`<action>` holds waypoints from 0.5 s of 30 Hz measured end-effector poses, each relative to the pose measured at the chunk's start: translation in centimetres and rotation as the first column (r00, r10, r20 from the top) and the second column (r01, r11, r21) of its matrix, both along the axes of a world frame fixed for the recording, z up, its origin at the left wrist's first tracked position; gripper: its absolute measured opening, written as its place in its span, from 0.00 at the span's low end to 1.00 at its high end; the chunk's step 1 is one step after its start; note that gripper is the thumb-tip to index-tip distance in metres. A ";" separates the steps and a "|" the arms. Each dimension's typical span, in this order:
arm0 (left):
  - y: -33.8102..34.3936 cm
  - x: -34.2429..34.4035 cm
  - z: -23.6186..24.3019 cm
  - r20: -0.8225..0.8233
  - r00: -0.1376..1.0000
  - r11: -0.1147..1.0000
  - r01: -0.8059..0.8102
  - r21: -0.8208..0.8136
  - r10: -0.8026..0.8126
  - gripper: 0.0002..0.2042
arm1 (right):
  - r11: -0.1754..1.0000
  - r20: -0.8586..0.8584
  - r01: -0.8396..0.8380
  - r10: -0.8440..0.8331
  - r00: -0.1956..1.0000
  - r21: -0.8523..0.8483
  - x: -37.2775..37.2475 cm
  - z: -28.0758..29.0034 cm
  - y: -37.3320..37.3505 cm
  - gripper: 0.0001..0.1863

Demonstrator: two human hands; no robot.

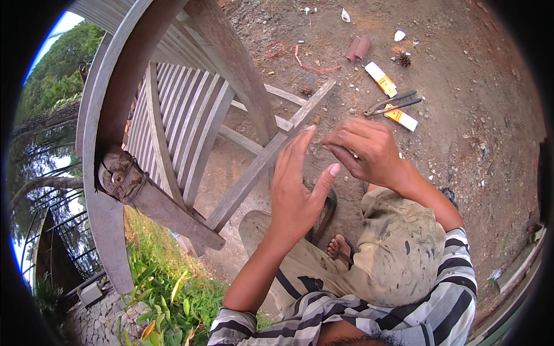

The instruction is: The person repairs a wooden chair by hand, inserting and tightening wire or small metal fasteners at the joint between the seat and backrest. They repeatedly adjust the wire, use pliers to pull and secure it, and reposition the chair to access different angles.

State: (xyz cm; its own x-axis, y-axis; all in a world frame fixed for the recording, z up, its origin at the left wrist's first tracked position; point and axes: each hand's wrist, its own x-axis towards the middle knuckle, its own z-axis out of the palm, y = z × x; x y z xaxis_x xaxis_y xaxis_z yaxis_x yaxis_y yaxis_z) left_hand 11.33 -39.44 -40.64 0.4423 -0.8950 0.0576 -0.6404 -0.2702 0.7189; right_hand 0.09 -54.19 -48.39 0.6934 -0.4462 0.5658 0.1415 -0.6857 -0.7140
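Note:
My left hand (294, 187) is held up in front of me, thumb and fingers apart, with nothing in it. Close to its right, my right hand (369, 151) has its thumb and fingertips pinched together; whether anything small sits between them is hidden. To the left stands a weathered grey wooden slatted chair (254, 167), tilted over, its nearest bar beside my left hand. Wire and some brown material wrap a joint (118, 176) on its curved wooden piece. Just beyond my right hand, long-handled pincers (398, 105) lie on the ground.
Two white-and-orange boxes (380, 79) lie near the pincers. Farther off are brown rolls (358, 48), a red strip (317, 69), a small white bottle (345, 15) and a pine cone (403, 59). Green plants (173, 288) grow at the lower left.

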 end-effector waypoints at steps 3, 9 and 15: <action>-0.3 -0.7 -1.4 -0.503 0.855 0.991 -0.130 0.025 0.125 0.17 | 0.999 0.076 -0.012 0.009 0.997 0.034 -0.6 0.7 0.2 0.10; 0.1 -0.4 -1.2 -0.723 0.669 0.980 -0.189 0.058 0.172 0.10 | 0.999 0.084 -0.023 0.021 0.996 0.023 -1.6 1.4 0.0 0.11; -0.3 -0.3 -0.7 -0.824 0.535 0.973 -0.218 0.081 0.188 0.11 | 0.973 0.138 -0.050 0.019 0.990 0.227 -1.3 1.1 0.0 0.10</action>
